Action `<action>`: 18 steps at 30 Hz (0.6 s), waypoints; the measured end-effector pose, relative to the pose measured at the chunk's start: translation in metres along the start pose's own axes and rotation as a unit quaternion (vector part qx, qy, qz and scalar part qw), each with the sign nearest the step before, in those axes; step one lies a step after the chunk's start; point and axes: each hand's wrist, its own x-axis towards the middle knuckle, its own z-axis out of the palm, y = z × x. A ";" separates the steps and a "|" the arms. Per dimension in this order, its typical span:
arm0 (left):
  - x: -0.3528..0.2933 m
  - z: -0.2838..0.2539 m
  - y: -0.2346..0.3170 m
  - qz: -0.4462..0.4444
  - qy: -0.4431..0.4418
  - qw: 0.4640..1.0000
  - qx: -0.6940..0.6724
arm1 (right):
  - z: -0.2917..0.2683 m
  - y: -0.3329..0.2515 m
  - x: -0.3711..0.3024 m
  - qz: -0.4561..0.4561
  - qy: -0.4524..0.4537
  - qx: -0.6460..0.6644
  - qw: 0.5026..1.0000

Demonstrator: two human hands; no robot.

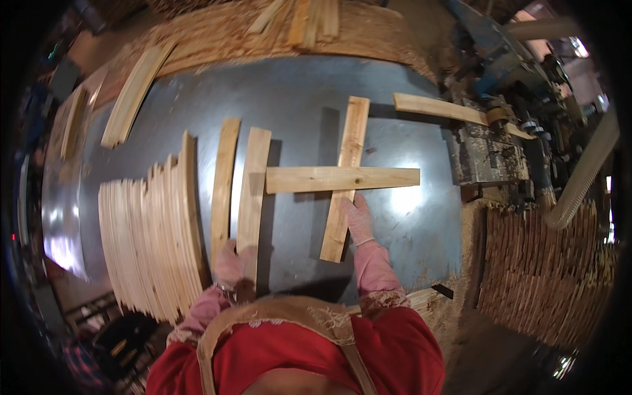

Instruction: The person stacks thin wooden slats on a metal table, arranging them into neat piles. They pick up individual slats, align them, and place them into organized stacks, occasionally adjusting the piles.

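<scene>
My left hand (231,265), in a pale pink glove, is closed at the near end of an upright-lying wooden board (253,184), its thumb across the edge. Just left of it lies another board (224,178), close to the same hand. My right hand (359,220), gloved too, has its fingers closed on the edge of a slanted board (336,227). Across that slanted board, on top of it, rests a sideways board (382,177) with a small dark knot. Its left end is close to the board at my left hand.
A row of tightly packed boards (148,240) lies left on the metal table (296,99). Several loose boards (138,95) are farther back. At the right, a machine (490,155) has a board (438,107) at it, beside stacked wood strips (536,270) and a ribbed hose (586,174).
</scene>
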 end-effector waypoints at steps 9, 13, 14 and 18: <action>-0.024 0.022 -0.078 0.129 0.031 0.989 0.067 | 0.157 0.037 -0.134 -0.036 -0.185 -0.448 0.874; -0.032 0.025 -0.091 0.256 0.103 0.915 0.294 | 0.209 0.032 -0.175 -0.084 -0.178 -0.509 0.838; -0.034 0.015 -0.096 0.233 0.122 0.926 0.270 | 0.213 0.034 -0.176 -0.113 -0.174 -0.510 0.835; -0.027 0.012 -0.150 0.096 0.116 0.971 0.183 | 0.207 -0.018 -0.149 -0.189 -0.260 -0.679 0.660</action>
